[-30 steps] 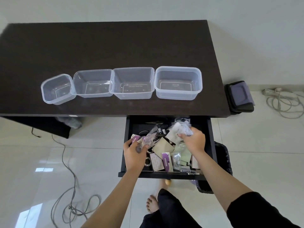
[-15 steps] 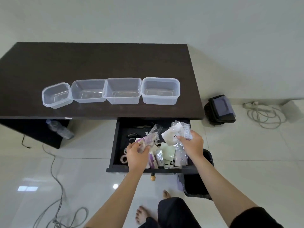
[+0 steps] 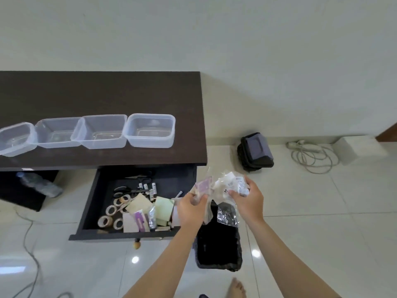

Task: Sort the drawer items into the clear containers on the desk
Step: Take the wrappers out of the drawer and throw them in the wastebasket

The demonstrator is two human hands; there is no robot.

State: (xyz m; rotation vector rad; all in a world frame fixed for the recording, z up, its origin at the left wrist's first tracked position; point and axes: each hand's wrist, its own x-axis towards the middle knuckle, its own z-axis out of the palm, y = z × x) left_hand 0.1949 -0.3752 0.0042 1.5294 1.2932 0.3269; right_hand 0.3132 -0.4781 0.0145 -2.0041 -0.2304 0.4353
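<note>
Clear plastic packets (image 3: 231,186) pinched in our right hand (image 3: 249,200); left hand (image 3: 191,208) grips purple packets (image 3: 203,187), both at 3 o'clock of open drawer (image 3: 103,190). Containers (image 3: 150,130) on desk (image 3: 96,93), 11 o'clock.

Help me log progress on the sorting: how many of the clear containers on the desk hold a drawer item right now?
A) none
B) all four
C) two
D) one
A: all four clear containers on the desk show bare bottoms, while the left hand and right hand each grip plastic packets beside the open drawer, not yet over the desk.
</note>
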